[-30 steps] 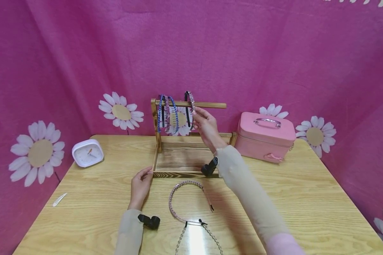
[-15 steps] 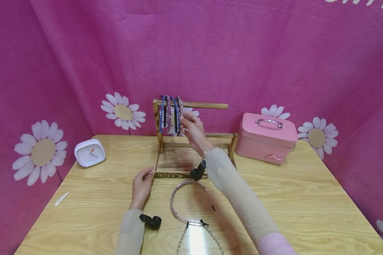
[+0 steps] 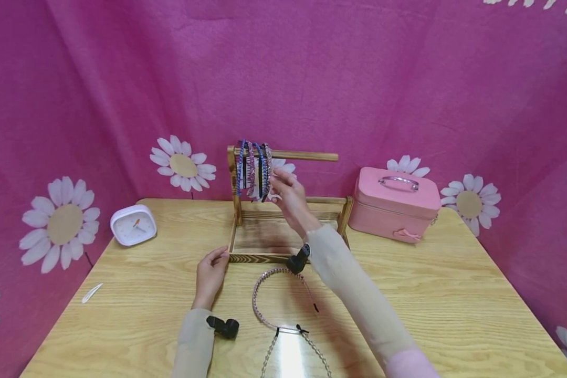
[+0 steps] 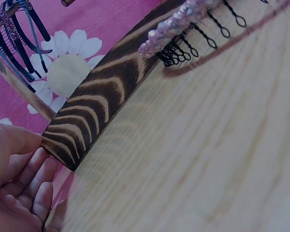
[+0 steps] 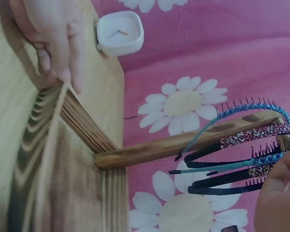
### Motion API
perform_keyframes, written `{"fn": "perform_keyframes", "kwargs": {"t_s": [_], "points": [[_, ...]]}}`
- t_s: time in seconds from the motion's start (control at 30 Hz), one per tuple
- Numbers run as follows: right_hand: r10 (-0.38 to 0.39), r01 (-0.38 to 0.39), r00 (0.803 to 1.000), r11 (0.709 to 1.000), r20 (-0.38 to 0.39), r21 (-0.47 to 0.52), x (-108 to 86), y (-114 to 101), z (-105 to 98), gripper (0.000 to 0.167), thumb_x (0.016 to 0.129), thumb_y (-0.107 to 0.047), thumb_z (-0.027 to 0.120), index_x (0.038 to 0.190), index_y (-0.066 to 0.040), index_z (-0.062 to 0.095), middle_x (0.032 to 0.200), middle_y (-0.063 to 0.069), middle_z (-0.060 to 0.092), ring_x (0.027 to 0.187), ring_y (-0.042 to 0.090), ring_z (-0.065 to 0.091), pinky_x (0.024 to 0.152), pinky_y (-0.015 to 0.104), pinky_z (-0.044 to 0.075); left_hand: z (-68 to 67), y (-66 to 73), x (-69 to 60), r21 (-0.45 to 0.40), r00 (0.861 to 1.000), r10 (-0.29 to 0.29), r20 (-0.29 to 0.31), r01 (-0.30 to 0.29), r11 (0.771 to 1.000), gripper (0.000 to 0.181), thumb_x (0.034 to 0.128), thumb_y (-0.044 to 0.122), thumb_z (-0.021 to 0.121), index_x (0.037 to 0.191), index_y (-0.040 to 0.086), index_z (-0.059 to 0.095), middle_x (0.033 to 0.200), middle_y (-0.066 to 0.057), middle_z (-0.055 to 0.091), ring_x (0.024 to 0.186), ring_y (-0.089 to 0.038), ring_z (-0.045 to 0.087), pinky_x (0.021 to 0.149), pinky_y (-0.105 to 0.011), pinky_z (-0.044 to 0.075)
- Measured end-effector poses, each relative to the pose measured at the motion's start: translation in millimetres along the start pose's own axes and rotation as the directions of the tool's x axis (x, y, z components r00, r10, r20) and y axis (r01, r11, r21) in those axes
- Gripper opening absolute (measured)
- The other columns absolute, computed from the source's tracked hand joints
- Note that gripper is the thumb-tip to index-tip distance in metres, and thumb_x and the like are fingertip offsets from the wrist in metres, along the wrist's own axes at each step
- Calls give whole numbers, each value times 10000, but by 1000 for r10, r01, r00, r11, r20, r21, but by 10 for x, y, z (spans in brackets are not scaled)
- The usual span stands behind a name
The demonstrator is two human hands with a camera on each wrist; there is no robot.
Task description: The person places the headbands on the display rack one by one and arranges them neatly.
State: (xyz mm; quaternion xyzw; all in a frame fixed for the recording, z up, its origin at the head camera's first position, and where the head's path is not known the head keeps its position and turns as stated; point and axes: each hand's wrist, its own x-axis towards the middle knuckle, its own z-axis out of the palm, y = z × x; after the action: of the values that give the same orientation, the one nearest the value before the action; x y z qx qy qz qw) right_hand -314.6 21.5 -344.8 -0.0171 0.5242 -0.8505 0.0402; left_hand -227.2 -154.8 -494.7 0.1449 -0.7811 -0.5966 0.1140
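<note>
Several beaded headbands hang close together at the left of the top rod of a wooden rack (image 3: 312, 156): blue ones, a purple-pink one (image 3: 251, 170) and a sparkly silver-pink one (image 3: 268, 168) rightmost. My right hand (image 3: 290, 197) is just right of that last headband, fingers extended and slightly parted; whether a fingertip still touches it is hard to tell. My left hand (image 3: 210, 275) holds the rack's front left corner (image 4: 63, 145) between thumb and fingers. In front of the rack, a pink beaded headband (image 3: 255, 299) lies on the table.
A clear-beaded headband (image 3: 270, 349) lies nearest me. The white clock (image 3: 133, 226) and a white hair clip (image 3: 92, 293) are on the left. Right of the rack stands a pink case (image 3: 394, 205). A flowered pink cloth (image 3: 283, 68) hangs behind the table (image 3: 430, 299).
My right hand slid the silver-pink headband left along the rod against the others, then drew slightly right, away from it. The left hand stayed at the rack's corner.
</note>
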Motion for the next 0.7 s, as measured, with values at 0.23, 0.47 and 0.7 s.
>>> {"fn": "perform_keyframes", "kwargs": {"t_s": [0.23,0.47,0.7], "points": [[47,-45,998,998,39,-39,-326,201,-228,329,973,-4,508,1302,-8,502,864,-85,555,652,26,481,548,137,407,-3,-23,-13,5,1000,-13,11,13,1000,295,971,115,558,1223,-1,661,1137,-202,675,951,-150,596,789,-188,443],[148,-130,979,983,139,-127,-852,451,-575,230,963,-11,513,1154,-121,579,905,-85,580,684,28,494,575,141,413,20,-26,-39,1,1000,-12,15,12,1000,292,963,109,561,1211,-2,667,1120,-195,680,917,-121,590,777,-177,438],[316,-202,909,904,271,-377,-1458,568,-894,330,947,-54,555,1242,86,515,902,-86,573,678,36,488,551,134,401,26,-7,-59,9,1000,11,17,-11,1000,285,965,99,563,1205,-16,666,1121,-211,680,880,-64,570,771,-178,448]]}}
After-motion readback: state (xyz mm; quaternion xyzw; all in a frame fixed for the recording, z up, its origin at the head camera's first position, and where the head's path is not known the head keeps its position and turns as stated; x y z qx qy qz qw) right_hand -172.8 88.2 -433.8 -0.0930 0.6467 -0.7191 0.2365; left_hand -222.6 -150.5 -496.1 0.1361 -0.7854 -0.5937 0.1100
